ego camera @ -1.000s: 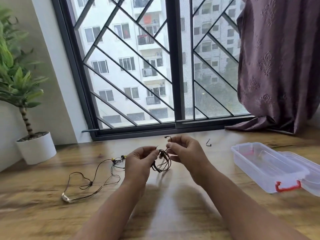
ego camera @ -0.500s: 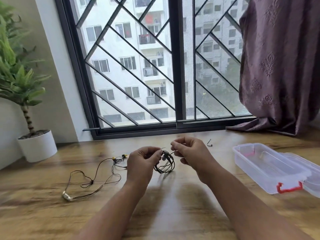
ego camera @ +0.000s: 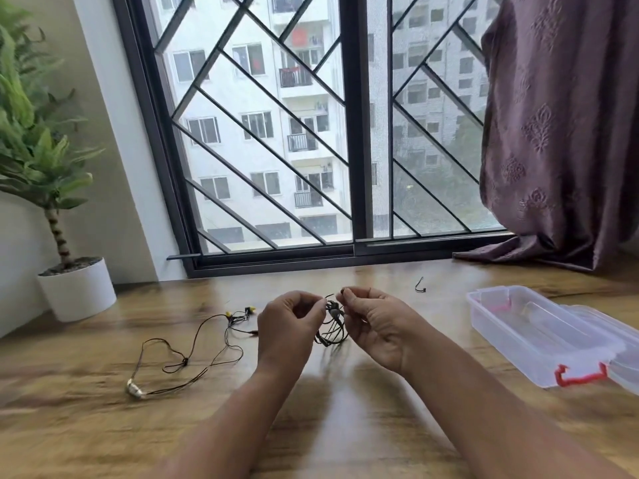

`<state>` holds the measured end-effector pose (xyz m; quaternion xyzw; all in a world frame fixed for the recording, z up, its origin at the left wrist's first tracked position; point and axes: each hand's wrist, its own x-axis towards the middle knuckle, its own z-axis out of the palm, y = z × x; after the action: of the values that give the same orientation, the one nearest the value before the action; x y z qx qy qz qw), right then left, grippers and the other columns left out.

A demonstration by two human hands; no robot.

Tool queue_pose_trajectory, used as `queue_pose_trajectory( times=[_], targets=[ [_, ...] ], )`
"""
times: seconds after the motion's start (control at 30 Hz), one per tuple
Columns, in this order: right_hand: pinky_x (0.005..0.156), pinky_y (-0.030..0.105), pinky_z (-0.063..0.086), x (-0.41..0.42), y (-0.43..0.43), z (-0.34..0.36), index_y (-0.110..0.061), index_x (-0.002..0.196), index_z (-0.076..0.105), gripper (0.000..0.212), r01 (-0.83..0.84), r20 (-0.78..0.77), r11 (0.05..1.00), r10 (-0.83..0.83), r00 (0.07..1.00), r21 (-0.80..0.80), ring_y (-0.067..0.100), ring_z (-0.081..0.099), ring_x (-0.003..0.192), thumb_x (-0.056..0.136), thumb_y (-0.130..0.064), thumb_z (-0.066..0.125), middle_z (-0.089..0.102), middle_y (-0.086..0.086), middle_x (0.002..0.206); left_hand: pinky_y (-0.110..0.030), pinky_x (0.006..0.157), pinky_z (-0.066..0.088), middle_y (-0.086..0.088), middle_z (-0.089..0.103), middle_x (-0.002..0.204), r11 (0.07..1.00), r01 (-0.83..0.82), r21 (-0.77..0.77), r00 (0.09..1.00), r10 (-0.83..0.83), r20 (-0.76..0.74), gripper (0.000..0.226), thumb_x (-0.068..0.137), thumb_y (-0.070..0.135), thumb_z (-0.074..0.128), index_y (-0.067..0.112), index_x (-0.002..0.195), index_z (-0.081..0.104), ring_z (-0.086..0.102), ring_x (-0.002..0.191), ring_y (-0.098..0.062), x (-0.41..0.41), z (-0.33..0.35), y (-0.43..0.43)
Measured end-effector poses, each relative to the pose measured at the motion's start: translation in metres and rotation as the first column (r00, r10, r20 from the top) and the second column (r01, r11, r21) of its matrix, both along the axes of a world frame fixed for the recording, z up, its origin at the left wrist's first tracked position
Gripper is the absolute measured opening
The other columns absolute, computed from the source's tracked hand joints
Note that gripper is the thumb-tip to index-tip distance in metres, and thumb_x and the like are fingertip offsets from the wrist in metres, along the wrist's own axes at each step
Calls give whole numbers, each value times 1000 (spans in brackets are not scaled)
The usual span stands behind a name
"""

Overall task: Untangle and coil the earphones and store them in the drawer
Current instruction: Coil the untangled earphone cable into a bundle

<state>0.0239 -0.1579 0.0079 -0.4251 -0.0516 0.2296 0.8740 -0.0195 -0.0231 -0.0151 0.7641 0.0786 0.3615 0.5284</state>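
A small coil of black earphones [ego camera: 331, 328] hangs between my two hands above the wooden table [ego camera: 345, 426]. My left hand [ego camera: 288, 328] pinches the coil's left side. My right hand [ego camera: 375, 328] pinches a loose end of the wire at the coil's top. A second pair of earphones [ego camera: 193, 350] with yellow buds and a metal plug lies spread out and loose on the table to the left. The clear plastic box [ego camera: 525, 335] with red latches stands open at the right, its lid folded out beside it.
A small black hook-shaped piece [ego camera: 420, 285] lies on the table behind my right hand. A potted plant in a white pot [ego camera: 77, 288] stands at the far left. The barred window [ego camera: 311, 133] and a purple curtain [ego camera: 560, 133] close the back.
My hands have come closer together around the coil, with the right hand now holding the wire end at the top. The camera has tilted slightly.
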Motion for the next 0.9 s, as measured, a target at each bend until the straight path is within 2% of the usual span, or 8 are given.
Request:
queue_pose_trajectory(
  times=[0.1, 0.2, 0.27, 0.47, 0.6, 0.73, 0.9],
  targets=[
    [44, 18, 53, -1, 1, 0, -4, 86, 64, 12, 5, -29, 1000, -4, 1000, 14, 11, 65, 45, 95, 5, 63, 70, 8, 61, -21, 62, 53, 6, 73, 67, 995, -33, 90, 999, 31, 26, 6, 79, 17, 80, 18, 75, 77, 66, 62, -2, -1, 0, -3],
    [39, 16, 48, -3, 3, 0, -7, 82, 66, 15, -5, -53, 1000, 5, 999, -1, 9, 61, 42, 94, 2, 66, 70, 5, 60, -8, 61, 46, 7, 72, 68, 983, -93, 160, 995, 85, 56, 9, 78, 19, 80, 21, 71, 75, 66, 65, 1, -2, 1, -7],
    [38, 15, 46, -4, 3, 0, -9, 83, 67, 14, -9, -51, 1000, 8, 999, -27, 7, 59, 44, 93, 0, 67, 70, 4, 61, -8, 61, 45, 7, 71, 68, 976, -121, 180, 992, 111, 63, 11, 77, 19, 80, 21, 69, 73, 65, 66, 0, -2, 1, -8],
    [37, 16, 45, -7, 11, -3, -5, 91, 64, 8, 27, -38, 1000, -27, 999, 1, 7, 60, 42, 94, 2, 65, 70, 6, 61, -24, 64, 51, 6, 69, 68, 962, -165, 218, 985, 149, 86, 14, 78, 24, 81, 21, 68, 71, 66, 66, -7, 0, 0, -9],
    [37, 16, 45, -7, 15, -7, -2, 98, 64, 7, 54, -24, 998, -53, 998, 38, 6, 61, 42, 94, 4, 64, 71, 7, 62, -21, 62, 47, 6, 67, 67, 958, -178, 226, 982, 158, 106, 17, 78, 24, 81, 22, 66, 69, 64, 65, -7, 0, 1, -11],
    [39, 17, 46, -5, 17, -9, -3, 89, 66, 9, 78, -8, 994, -77, 997, 75, 7, 64, 45, 94, 4, 65, 71, 7, 61, -19, 61, 45, 6, 65, 65, 946, -193, 262, 978, 166, 123, 20, 77, 21, 81, 22, 64, 67, 61, 63, -7, 0, 0, -12],
    [45, 18, 49, 0, 21, -15, -9, 89, 70, 8, 82, 5, 997, -82, 997, 18, 7, 65, 53, 92, -2, 70, 73, 5, 67, -19, 61, 44, 7, 62, 65, 936, -195, 295, 977, 159, 141, 20, 78, 21, 81, 21, 64, 67, 59, 62, -8, 0, 1, -13]
  ],
)
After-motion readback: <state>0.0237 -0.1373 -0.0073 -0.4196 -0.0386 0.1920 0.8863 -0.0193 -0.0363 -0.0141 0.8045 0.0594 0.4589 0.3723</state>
